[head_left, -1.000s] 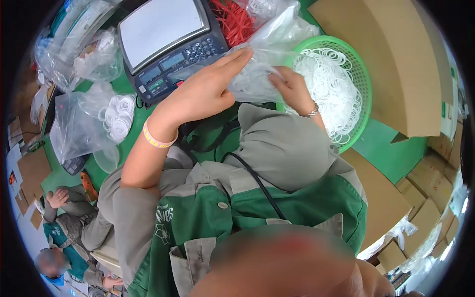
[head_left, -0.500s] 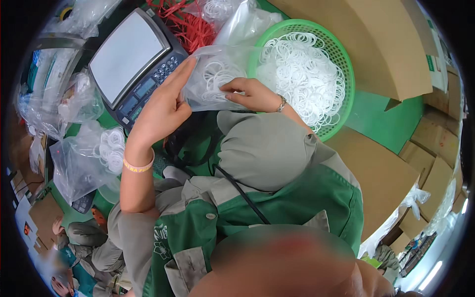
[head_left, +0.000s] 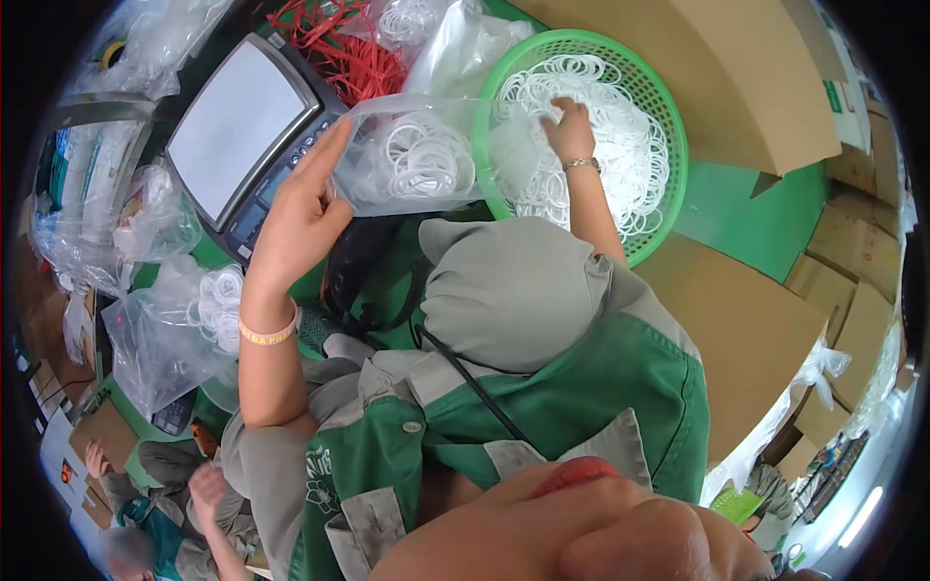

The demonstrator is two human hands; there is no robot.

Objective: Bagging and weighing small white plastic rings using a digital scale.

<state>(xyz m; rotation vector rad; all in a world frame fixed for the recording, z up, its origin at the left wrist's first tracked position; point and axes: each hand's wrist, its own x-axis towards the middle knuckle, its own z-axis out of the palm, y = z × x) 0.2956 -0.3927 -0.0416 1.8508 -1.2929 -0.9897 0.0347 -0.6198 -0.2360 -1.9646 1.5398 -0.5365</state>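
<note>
A clear plastic bag (head_left: 363, 184) with several white rings (head_left: 426, 155) inside stretches between the scale and the basket. At the bag's left edge is my left hand (head_left: 308, 208), its straight fingers and thumb gripping the plastic. My right hand (head_left: 572, 136) reaches over the heap of loose white rings (head_left: 610, 174) in a round green basket (head_left: 675, 126). Its thumb and fingers are apart, and I see no ring held in it; the fingertips are partly hidden. The bag's right end overlaps the basket's left rim.
A scale (head_left: 237, 126) with a pale platform stands left of the bag. Red strips (head_left: 358, 63) lie behind it. Another bag of white rings (head_left: 174, 320) rests at the left. Cardboard (head_left: 736, 339) flanks the basket at the right. A co-worker (head_left: 165, 523) sits at the lower left.
My right hand has left the rings in the bag and moved right, over the basket. My left hand still grips the bag and has shifted slightly left.
</note>
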